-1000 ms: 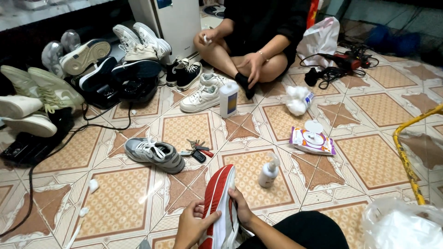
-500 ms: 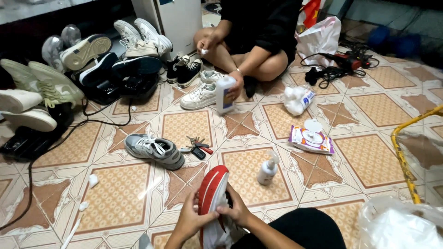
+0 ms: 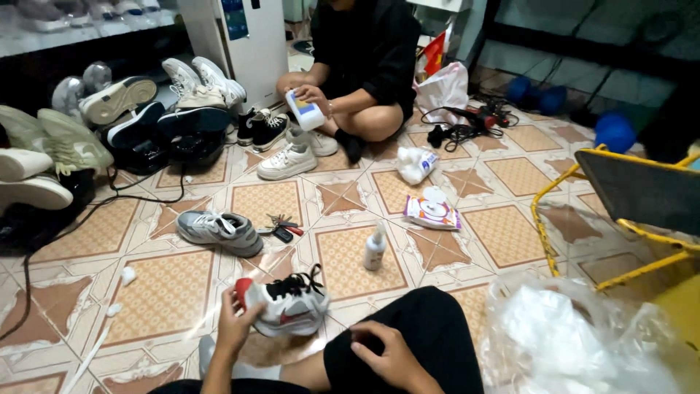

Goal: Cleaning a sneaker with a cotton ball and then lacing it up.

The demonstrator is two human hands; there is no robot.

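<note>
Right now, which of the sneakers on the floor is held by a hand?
The white sneaker with black laces and red toe, gripped by the left hand. The grey sneaker lies untouched on the tiles.

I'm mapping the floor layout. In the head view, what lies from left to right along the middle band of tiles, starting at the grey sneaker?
Grey sneaker → keys → small spray bottle → wipes packet → yellow chair frame.
</note>
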